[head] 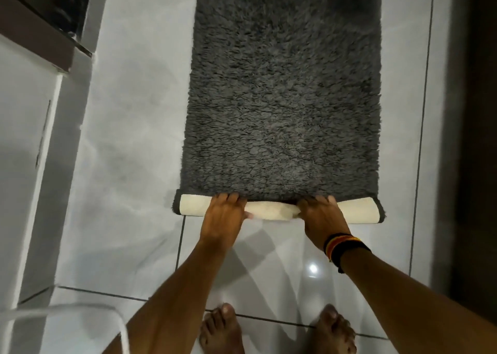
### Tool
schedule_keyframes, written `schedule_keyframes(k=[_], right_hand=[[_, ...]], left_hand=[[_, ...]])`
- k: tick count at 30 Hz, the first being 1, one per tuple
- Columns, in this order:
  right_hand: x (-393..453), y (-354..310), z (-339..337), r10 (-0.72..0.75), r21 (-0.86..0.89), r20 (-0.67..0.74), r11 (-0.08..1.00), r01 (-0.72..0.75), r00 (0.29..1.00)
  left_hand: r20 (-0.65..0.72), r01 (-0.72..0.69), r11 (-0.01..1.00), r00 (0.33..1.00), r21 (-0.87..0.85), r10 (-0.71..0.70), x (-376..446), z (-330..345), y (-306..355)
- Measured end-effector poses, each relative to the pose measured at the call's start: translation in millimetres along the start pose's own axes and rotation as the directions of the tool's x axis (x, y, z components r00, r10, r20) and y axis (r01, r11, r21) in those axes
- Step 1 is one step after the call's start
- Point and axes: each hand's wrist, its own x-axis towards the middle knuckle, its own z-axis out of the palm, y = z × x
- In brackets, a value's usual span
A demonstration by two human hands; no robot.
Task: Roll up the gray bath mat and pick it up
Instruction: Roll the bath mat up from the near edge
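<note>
A shaggy gray bath mat lies flat on the glossy white tile floor and stretches away from me. Its near edge is folded over into a low roll, so the cream underside faces up. My left hand grips this roll left of centre, with the fingers over its top. My right hand, with a striped band on the wrist, grips the roll right of centre. Both ends of the roll stick out past my hands.
White cabinet fronts with a dark countertop run along the left. A dark wall or door edge borders the right. My bare feet stand on the tile just behind the roll. A white curved rim shows at bottom left.
</note>
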Motion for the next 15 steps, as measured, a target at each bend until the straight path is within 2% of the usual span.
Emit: schedule_keyframes(k=[2,5,8,9,12,14,15], right_hand=[[14,7,-14,0.046,0.086,0.124,0.995,-0.057,0.991],[30,17,-39,0.098,0.313,0.302,0.929,-0.195,0.948],[34,16,-49,0.161,0.351,0.338,0.893,-0.283,0.927],[32,13,-45,0.208,0.332,0.298,0.893,-0.305,0.932],[10,-3,-28,0.336,0.203,-0.023,0.924,-0.325,0.942],[-2,-20,-13,0.239,0.201,-0.158,0.958,-0.206,0.958],[-12,-29,-7,0.199,0.207,-0.17,0.965,-0.162,0.965]], left_hand=[[0.049,-0.034,0.998,0.998,-0.051,0.037,20,-14,-7],[0.072,-0.013,1.0,0.997,-0.007,0.014,37,-32,-13],[0.122,0.076,0.993,0.99,-0.086,-0.065,44,-35,-8],[0.126,0.098,0.987,0.989,-0.127,-0.082,48,-36,-8],[0.112,0.064,0.991,0.992,-0.12,-0.051,62,-40,-16],[0.059,0.095,0.994,0.994,-0.06,-0.091,68,-45,-23],[0.024,0.116,0.992,0.993,-0.044,-0.115,70,-48,-21]])
